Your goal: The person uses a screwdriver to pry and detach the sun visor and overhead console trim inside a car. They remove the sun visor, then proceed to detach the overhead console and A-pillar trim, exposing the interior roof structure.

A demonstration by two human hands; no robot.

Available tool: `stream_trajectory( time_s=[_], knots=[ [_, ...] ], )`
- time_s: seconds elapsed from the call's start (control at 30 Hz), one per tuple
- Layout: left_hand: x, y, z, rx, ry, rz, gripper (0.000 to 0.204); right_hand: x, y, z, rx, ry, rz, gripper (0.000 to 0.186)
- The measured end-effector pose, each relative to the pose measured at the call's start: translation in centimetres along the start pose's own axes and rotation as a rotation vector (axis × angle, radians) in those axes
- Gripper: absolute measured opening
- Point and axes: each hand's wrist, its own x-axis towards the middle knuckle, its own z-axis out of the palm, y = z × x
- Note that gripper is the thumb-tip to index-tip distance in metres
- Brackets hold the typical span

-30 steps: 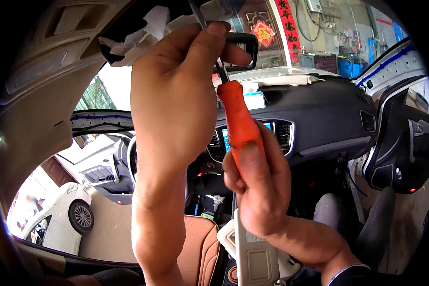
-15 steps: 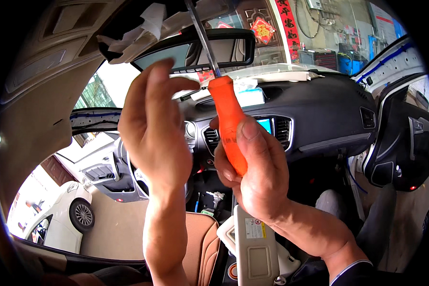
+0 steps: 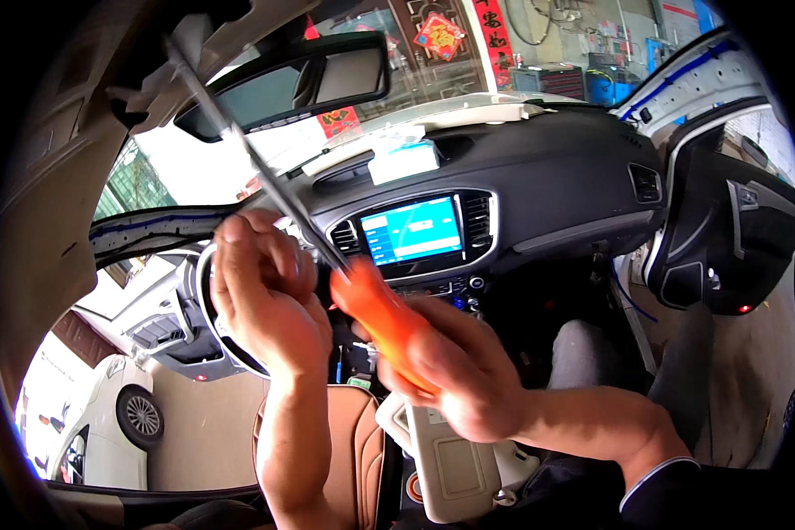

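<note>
A long screwdriver (image 3: 377, 311) with an orange handle and a steel shaft is gripped by the handle in my right hand (image 3: 468, 371). Its shaft slants up and left, and the far end lies over the shaded front edge of the roof lining (image 3: 141, 106). My left hand (image 3: 269, 296) is raised beside the shaft, in front of the steering wheel, with its fingers curled in. Whether anything small is inside those fingers is hidden. Just beyond the shaft hangs the rear-view mirror (image 3: 349, 75).
The dashboard (image 3: 556, 168) with its lit screen (image 3: 412, 231) spans ahead. Below my right hand lies a beige sun visor (image 3: 455, 477), next to the brown seat (image 3: 349, 442). The right-hand door (image 3: 724, 230) stands open, and a white car (image 3: 106, 424) is outside on the left.
The screwdriver has swung from near upright to a leftward slant, and my right hand has lowered. My left hand has dropped slightly and its fingers have curled in. The view has shifted a little.
</note>
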Motion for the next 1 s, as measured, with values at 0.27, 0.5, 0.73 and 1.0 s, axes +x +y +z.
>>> stream_trajectory(
  time_s=[0.27, 0.5, 0.73, 1.0],
  knots=[
    [-7.4, -8.0, 7.6, -0.567, -0.429, -0.795, 0.068, -19.2, -8.3, -11.2, -1.131, 0.210, -0.019, 0.045],
    [-12.0, -8.3, 11.5, -0.943, -0.463, -0.662, 0.052, -24.9, -13.4, -11.2, -1.584, 0.317, -0.215, 0.041],
    [-12.4, -7.1, 11.2, -0.879, -0.436, -0.590, 0.048, -25.2, -13.5, -10.3, -1.663, 0.278, -0.237, 0.041],
    [-11.7, -6.6, 9.1, -0.938, -0.383, -0.552, 0.064, -24.7, -12.7, -9.2, -1.667, 0.281, -0.244, 0.040]
  ],
)
